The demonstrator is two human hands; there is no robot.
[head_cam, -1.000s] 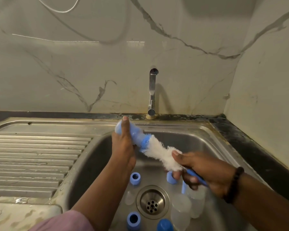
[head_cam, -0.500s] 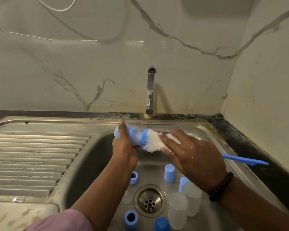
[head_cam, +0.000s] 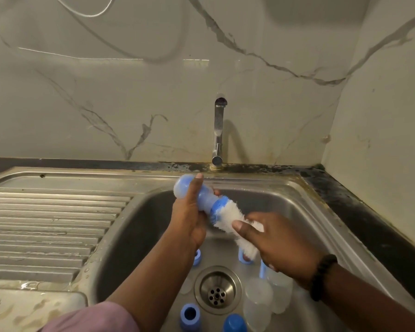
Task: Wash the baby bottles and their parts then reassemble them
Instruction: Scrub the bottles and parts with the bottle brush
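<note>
My left hand [head_cam: 189,219] grips a blue baby bottle [head_cam: 203,194] held sideways over the sink, its mouth pointing right. A white bottle brush [head_cam: 235,219] sticks out of the bottle's mouth. My right hand [head_cam: 278,245] grips the brush at its lower bristles; the handle is hidden under the hand. In the sink basin lie loose parts: a blue collar ring [head_cam: 189,316], a blue cap [head_cam: 234,323], another blue ring [head_cam: 197,257], a blue piece [head_cam: 243,256], and clear bottles [head_cam: 258,300].
The steel sink [head_cam: 297,212] has a round drain [head_cam: 217,289] in its floor and a ribbed drainboard [head_cam: 46,231] on the left. A chrome tap [head_cam: 218,130] stands behind it, turned off. Marble walls close in at the back and right.
The brush has been drawn back out of the bottle and swung downward. My right hand moved down and right. The bottle tilted up slightly in my left hand.
</note>
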